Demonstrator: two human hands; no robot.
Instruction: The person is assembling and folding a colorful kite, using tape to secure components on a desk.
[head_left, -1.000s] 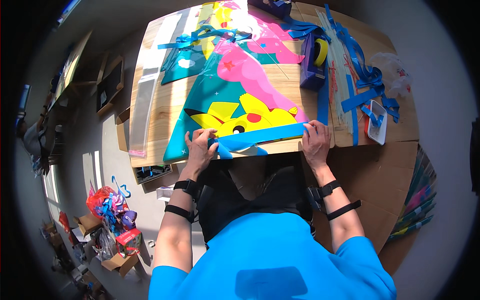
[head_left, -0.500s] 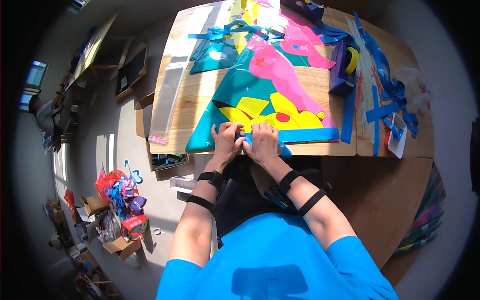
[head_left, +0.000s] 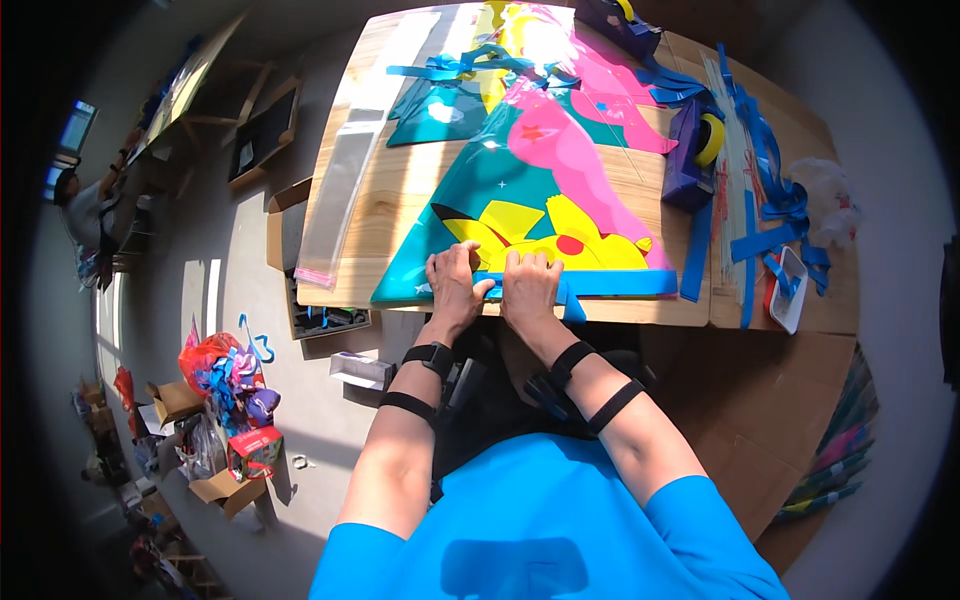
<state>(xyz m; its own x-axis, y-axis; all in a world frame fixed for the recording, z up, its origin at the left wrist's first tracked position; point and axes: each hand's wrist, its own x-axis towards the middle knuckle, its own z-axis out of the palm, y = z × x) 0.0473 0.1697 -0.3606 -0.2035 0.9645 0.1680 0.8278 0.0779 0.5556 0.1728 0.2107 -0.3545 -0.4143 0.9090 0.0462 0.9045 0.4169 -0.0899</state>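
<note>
A triangular kite sheet in teal, pink and yellow lies on the table with its wide edge toward me. A blue ribbon runs along that near edge, and a loose end hangs over the table's front by my right hand. My left hand is closed at the ribbon, its thumb pointing toward the other hand. Close beside it, my right hand presses curled fingers on the ribbon and sheet edge. The ribbon between the hands is partly covered by my fingers.
Another printed sheet with blue ribbons lies farther back. A purple tape dispenser stands at right, near thin rods, tangled blue ribbon and a white tray. Clear plastic sleeves lie at left. Boxes and bags stand on the floor.
My hands have moved slightly apart along the ribbon, the left fingers shifting leftward. The ribbon's loose end hangs straighter by the right hand. The whole view has shifted a little.
</note>
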